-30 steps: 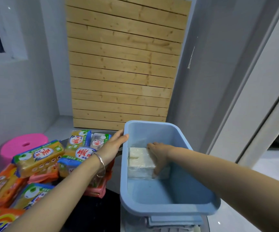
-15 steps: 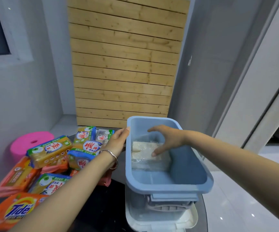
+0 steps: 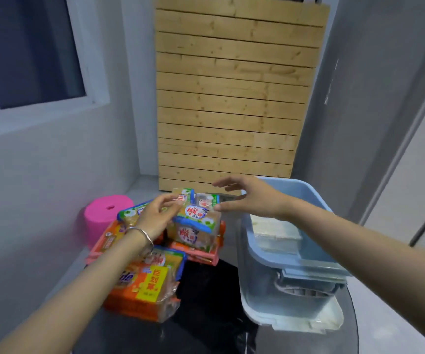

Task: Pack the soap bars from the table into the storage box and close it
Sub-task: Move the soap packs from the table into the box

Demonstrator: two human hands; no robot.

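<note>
A heap of wrapped soap bars point(image 3: 193, 226) in orange, yellow and blue wrappers lies on the dark table point(image 3: 206, 315), with an orange Tide pack point(image 3: 142, 290) nearest me. To the right stands the open light-blue storage box point(image 3: 293, 267) with a pale wrapped soap block point(image 3: 275, 232) inside. My left hand point(image 3: 155, 215), a bracelet on its wrist, hovers over the heap with fingers loosely curled, holding nothing. My right hand point(image 3: 252, 198) is spread open above the gap between box and heap, its fingers pointing at the top bars.
A pink plastic stool point(image 3: 104, 213) stands left of the heap against the grey wall. A wooden slat panel point(image 3: 231, 98) leans behind the table. The box sits on a white lid-like base point(image 3: 308, 320) near the table's right edge.
My right hand came up out of the box, leaving the pale block inside, and moved left toward the heap. My left hand let go of the box rim and moved over the soap bars.
</note>
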